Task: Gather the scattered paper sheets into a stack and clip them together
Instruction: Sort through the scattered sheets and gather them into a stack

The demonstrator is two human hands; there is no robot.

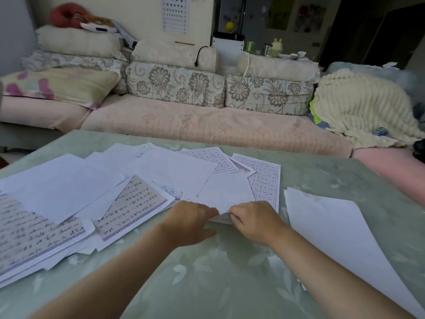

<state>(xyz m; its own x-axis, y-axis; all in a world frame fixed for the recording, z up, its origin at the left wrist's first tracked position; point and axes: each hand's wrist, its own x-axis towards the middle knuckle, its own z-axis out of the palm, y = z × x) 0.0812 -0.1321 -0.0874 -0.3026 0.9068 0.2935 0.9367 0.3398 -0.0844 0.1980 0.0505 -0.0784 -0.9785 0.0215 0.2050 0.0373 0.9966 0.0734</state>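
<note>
Left edge of the surface (pixel 207 284): thick overlap of paper sheets (pixel 62 187), fanned at mixed angles. A handwritten sheet (pixel 30 236) sits nearest the left edge and runs out of frame, so I can't tell if it overhangs. Blank sheets lie over its far part.

Next right is a bordered calligraphy sheet (pixel 135 208), tilted, with its near corner pointing at the near edge. A blank sheet covers its far-left corner. A strip of bare surface lies between this pile and the near edge.

Centre: a blank sheet (pixel 225 194), overlapped on its far side by another blank one. Its near corner is lifted slightly off the surface.
- Left hand (pixel 190 222): fingers curled onto that corner, thumb low by the surface, gripping the sheet.
- Right hand (pixel 255 223): fingers curled, pinching the same corner from the other side.
- The hands are almost touching.

Wide bare area between the forearms, down to the near edge.

Behind and right of the hands are printed grid sheets (pixel 266 180), partly tucked under the blank ones and reaching toward the far edge.

There's a narrow bare gap, then a lone blank sheet (pixel 333 231), apart from the pile and running to the near right corner, out of frame. The far right corner of the surface is bare.

A sofa (pixel 207 125) stands just past the far edge.
</note>
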